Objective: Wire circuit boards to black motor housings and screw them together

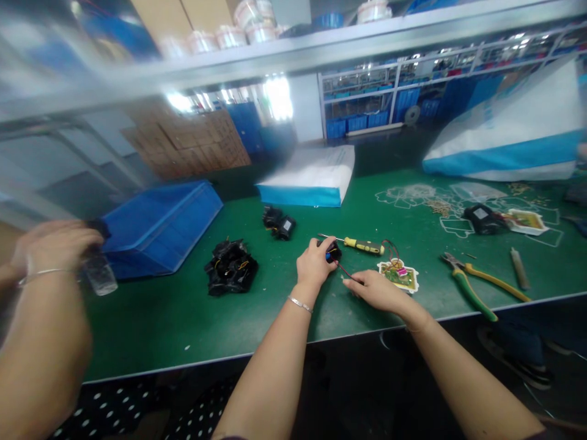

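Head view: left hand (pixel 313 267) grips black-cased component (pixel 337 251) under its fingertips, likely light, stiff, best held by casing; right hand (pixel 380 291) pinches limp-looking red-and-black leads (pixel 342 268) between fingertips.

Black part (pixel 336 249) — partly-hidden; co-worker's arm (pixel 52 330) (blurred)

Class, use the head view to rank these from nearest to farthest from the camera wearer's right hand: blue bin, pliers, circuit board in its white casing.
1. Circuit board: just beyond the right hand, slightly to its right.
2. Pliers: farther off to the right.
3. Blue bin: well over to the left.
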`<state>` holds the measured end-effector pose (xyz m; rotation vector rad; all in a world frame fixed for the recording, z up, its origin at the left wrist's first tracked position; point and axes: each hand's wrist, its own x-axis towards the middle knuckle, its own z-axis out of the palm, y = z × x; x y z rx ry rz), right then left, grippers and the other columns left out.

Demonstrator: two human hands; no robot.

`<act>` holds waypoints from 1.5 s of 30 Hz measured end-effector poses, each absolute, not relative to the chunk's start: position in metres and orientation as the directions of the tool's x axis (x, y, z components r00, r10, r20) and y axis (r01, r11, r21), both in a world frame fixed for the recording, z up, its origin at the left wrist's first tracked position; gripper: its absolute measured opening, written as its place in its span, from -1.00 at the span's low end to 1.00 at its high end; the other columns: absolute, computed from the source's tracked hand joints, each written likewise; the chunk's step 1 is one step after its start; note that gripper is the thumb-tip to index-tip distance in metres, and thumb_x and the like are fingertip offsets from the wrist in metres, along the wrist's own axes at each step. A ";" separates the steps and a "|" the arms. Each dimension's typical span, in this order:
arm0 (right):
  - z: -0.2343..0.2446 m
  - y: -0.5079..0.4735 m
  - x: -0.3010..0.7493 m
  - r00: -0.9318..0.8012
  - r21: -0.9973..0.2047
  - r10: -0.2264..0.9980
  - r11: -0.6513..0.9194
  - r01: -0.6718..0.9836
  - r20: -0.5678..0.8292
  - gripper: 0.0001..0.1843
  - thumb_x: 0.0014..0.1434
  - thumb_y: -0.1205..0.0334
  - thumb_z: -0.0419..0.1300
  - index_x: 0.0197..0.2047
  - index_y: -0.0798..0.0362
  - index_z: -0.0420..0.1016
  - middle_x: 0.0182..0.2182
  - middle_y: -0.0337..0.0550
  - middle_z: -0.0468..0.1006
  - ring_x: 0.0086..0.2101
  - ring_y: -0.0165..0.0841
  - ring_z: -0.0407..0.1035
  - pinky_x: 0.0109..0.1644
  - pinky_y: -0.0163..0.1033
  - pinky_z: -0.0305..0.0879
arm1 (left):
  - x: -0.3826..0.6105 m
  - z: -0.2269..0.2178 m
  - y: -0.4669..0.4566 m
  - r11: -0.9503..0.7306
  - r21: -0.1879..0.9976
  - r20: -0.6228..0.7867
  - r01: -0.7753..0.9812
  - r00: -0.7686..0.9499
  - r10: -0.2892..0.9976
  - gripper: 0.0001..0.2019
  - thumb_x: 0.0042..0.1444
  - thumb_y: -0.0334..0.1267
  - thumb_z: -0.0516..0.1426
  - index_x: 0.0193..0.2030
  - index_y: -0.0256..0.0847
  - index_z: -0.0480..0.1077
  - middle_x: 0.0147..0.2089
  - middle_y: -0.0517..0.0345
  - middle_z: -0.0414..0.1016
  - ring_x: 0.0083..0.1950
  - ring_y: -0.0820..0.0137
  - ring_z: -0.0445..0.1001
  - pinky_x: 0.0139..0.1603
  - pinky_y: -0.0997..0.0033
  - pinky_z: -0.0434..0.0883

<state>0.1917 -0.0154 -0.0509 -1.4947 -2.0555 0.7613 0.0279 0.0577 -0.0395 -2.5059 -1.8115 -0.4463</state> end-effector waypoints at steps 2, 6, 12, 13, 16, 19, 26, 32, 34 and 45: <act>-0.055 -0.014 0.192 -0.265 -0.749 0.961 0.231 0.621 0.076 -0.48 0.31 -0.02 -0.12 -0.52 0.07 0.40 -0.53 -0.20 0.43 -0.47 -0.39 0.33 -0.29 -0.29 0.22 | 0.029 -0.041 0.058 -0.329 0.147 0.260 0.933 0.284 0.923 -0.39 -0.01 -0.02 0.22 0.20 0.25 0.14 0.02 0.16 0.24 -0.12 0.34 0.43 -0.29 0.45 0.36; -0.063 -0.005 0.180 -0.032 -0.909 0.945 0.321 0.266 0.325 -0.58 0.24 0.01 0.05 -0.56 0.07 0.38 -0.11 -0.08 0.44 -0.05 -0.28 0.29 0.08 -0.22 0.11 | 0.033 -0.042 0.056 -0.324 0.151 0.264 0.934 0.278 0.924 -0.43 0.01 0.06 0.19 0.19 0.22 0.18 0.00 0.13 0.26 -0.13 0.33 0.43 -0.30 0.46 0.35; -0.066 0.017 0.153 0.192 -0.828 0.945 0.324 -0.457 0.264 -0.66 0.20 -0.01 0.08 -0.50 0.00 0.36 -0.21 -0.11 0.49 -0.14 -0.26 0.32 0.06 -0.13 0.16 | 0.035 -0.043 0.055 -0.321 0.176 0.292 0.931 0.262 0.920 -0.44 0.02 0.12 0.15 0.19 0.22 0.19 -0.03 0.14 0.27 -0.15 0.35 0.44 -0.33 0.48 0.33; -0.065 0.021 0.152 0.195 -0.803 0.949 0.315 -0.506 0.249 -0.66 0.19 -0.03 0.08 -0.50 0.00 0.35 -0.28 -0.13 0.49 -0.20 -0.27 0.33 0.02 -0.12 0.20 | 0.034 -0.044 0.055 -0.317 0.177 0.301 0.932 0.255 0.919 -0.43 0.01 0.13 0.16 0.19 0.22 0.19 -0.03 0.14 0.27 -0.15 0.35 0.44 -0.34 0.48 0.33; -0.062 0.028 0.149 0.209 -0.799 0.947 0.318 -0.510 0.244 -0.60 0.21 -0.07 0.04 -0.54 -0.01 0.25 -0.49 -0.21 0.37 -0.38 -0.33 0.30 -0.16 -0.16 0.25 | 0.035 -0.045 0.054 -0.323 0.172 0.315 0.931 0.258 0.913 -0.42 0.00 0.13 0.16 0.18 0.22 0.19 -0.04 0.14 0.27 -0.17 0.34 0.44 -0.36 0.47 0.33; -0.063 0.027 0.144 0.219 -0.825 0.943 0.326 -0.462 0.250 -0.52 0.24 -0.05 0.04 -0.63 0.00 0.13 -0.64 -0.30 0.18 -0.53 -0.41 0.14 -0.34 -0.23 0.17 | 0.039 -0.045 0.054 -0.326 0.149 0.292 0.934 0.273 0.917 -0.50 0.08 0.05 0.12 0.18 0.22 0.19 -0.05 0.12 0.27 -0.18 0.34 0.45 -0.36 0.47 0.33; -0.074 0.001 0.127 0.252 -0.915 0.924 0.342 -0.216 0.286 -0.45 0.24 0.05 0.10 -0.72 0.05 0.12 -0.72 -0.34 0.11 -0.59 -0.47 0.01 -0.41 -0.25 0.00 | 0.041 -0.042 0.057 -0.299 0.130 0.223 0.945 0.266 0.938 -0.55 0.14 -0.04 0.08 0.19 0.27 0.17 -0.04 0.11 0.26 -0.22 0.34 0.47 -0.34 0.44 0.34; -0.074 -0.007 0.124 0.282 -0.926 0.906 0.359 -0.120 0.315 -0.44 0.27 0.07 0.06 -0.72 0.03 0.06 -0.74 -0.36 0.08 -0.62 -0.48 -0.01 -0.42 -0.25 -0.01 | 0.040 -0.039 0.055 -0.306 0.160 0.189 0.938 0.275 0.943 -0.39 -0.02 0.16 0.16 0.20 0.26 0.16 -0.02 0.11 0.25 -0.20 0.31 0.47 -0.31 0.41 0.36; -0.075 -0.006 0.123 0.290 -0.927 0.902 0.360 -0.101 0.319 -0.45 0.27 0.08 0.06 -0.72 0.03 0.07 -0.74 -0.37 0.08 -0.63 -0.48 -0.02 -0.44 -0.26 -0.03 | 0.040 -0.040 0.054 -0.316 0.160 0.192 0.935 0.284 0.939 -0.37 -0.04 0.17 0.17 0.20 0.27 0.15 -0.02 0.12 0.25 -0.20 0.30 0.47 -0.31 0.41 0.36; -0.019 -0.092 0.118 -0.014 -0.751 0.756 0.653 0.100 0.655 -0.59 0.27 0.27 -0.01 -0.63 0.05 0.17 -0.63 -0.29 0.15 -0.52 -0.42 0.10 -0.28 -0.18 0.13 | 0.033 -0.042 0.080 -0.144 0.123 0.269 0.982 0.107 0.957 -0.35 -0.02 0.13 0.18 0.23 0.22 0.13 0.01 0.05 0.23 -0.18 0.26 0.46 -0.28 0.36 0.39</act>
